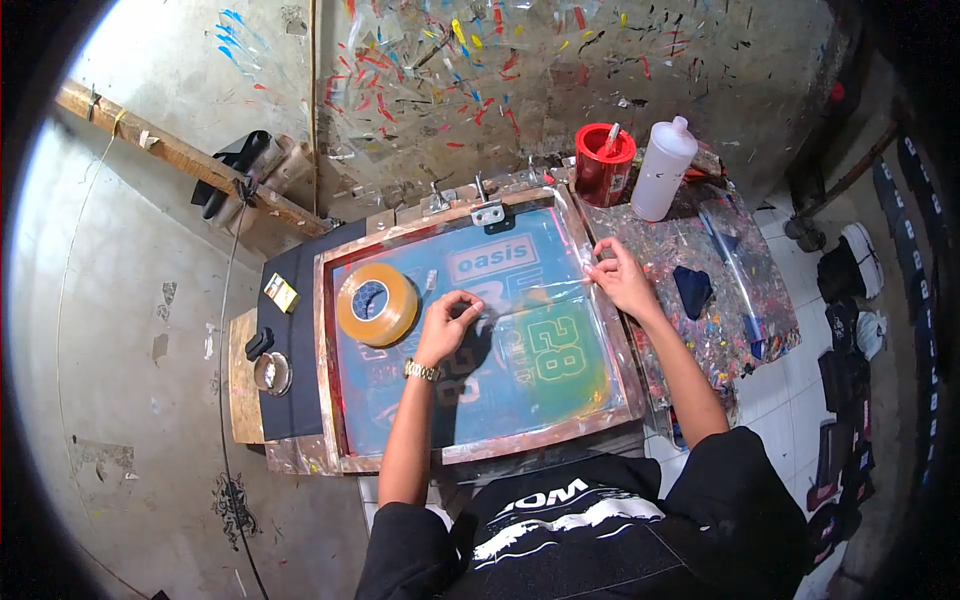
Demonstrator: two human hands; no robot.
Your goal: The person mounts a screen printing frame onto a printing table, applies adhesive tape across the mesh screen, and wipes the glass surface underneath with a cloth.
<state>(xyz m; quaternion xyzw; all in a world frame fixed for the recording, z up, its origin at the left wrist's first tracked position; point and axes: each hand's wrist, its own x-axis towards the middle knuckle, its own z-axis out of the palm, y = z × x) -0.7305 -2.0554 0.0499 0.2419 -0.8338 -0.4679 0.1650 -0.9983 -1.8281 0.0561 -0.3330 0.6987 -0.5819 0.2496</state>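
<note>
A wooden-framed printing screen (400,400) lies in front of me, its blue mesh bearing "oasis" and "28" designs. Over the middle of the mesh is my left hand (450,322), thumb and fingers pinched together. My right hand (622,280) pinches near the right frame rail. Between the two stretches a thin, shiny strip of clear tape (540,302), faint against the mesh; its left end is hard to make out. A large roll of clear tape (405,305) rests on the screen, left of my left hand.
A metal clamp (488,214) grips the screen's back rail. On the paint-stained right-hand surface (650,235) stand a red paint can (604,180) and a white bottle (664,172), with a dark cloth (692,290) nearer. An ashtray (272,374) and a yellow pack (281,293) sit left.
</note>
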